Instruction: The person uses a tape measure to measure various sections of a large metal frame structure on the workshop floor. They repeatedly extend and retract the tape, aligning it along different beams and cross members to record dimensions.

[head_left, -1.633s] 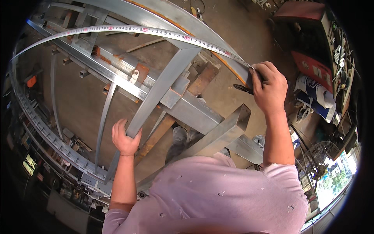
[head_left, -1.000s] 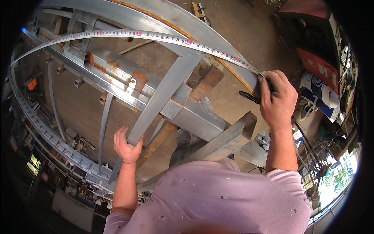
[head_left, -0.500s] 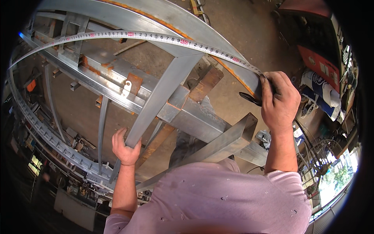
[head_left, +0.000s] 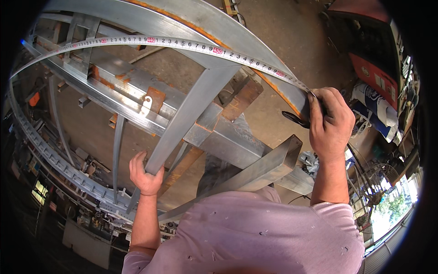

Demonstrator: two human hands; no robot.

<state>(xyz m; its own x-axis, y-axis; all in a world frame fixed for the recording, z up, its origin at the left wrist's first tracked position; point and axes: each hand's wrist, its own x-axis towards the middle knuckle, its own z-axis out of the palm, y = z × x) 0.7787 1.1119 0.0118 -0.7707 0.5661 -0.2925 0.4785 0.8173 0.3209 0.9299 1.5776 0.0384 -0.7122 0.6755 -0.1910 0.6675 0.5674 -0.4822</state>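
Observation:
A white tape measure blade (head_left: 182, 44) runs stretched along a long metal channel (head_left: 150, 20), from the far left to my right hand. At the channel's right end, my right hand (head_left: 332, 119) grips the tape measure; its dark case is mostly hidden in the palm, and a black strap loop (head_left: 295, 119) hangs out on the left. My left hand (head_left: 147, 175) is wrapped round the lower part of a grey steel crossbar (head_left: 189, 116). That bar slopes up to meet the channel beneath the blade.
A rusty block (head_left: 243, 98) and a box-section tube (head_left: 255, 171) lie across the frame close to my body. A red cabinet (head_left: 376, 80), blue-and-white sacks (head_left: 376, 112) and a wire fan (head_left: 378, 180) stand at the right. A curved metal rail (head_left: 59, 160) bends along the left.
My right hand has shifted slightly right and down with the tape measure. The view has moved a little; my left hand keeps its hold on the crossbar.

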